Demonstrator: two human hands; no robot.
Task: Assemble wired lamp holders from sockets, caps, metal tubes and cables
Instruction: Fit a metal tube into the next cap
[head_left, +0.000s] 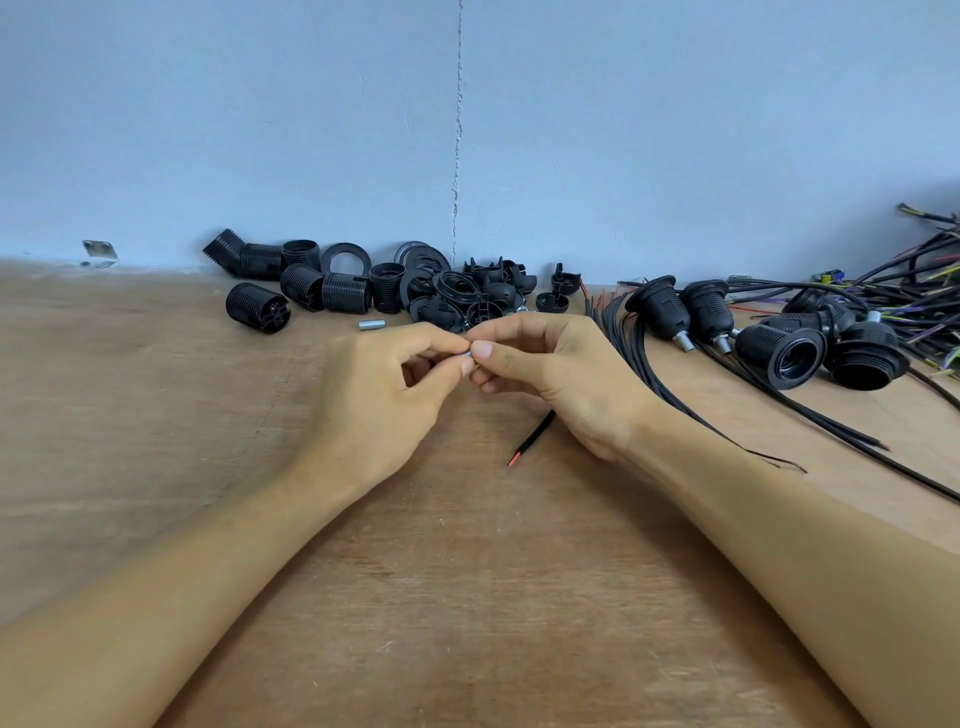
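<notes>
tube — between both hands' fingers

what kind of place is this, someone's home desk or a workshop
Probably a small assembly workbench: a bare wooden table against a plain wall, a heap of loose black sockets and caps, and wired lamp holders piled with cables at the right.

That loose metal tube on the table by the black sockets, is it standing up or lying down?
Lying down. The metal tube rests on its side on the wooden table, its length running left to right.
</notes>
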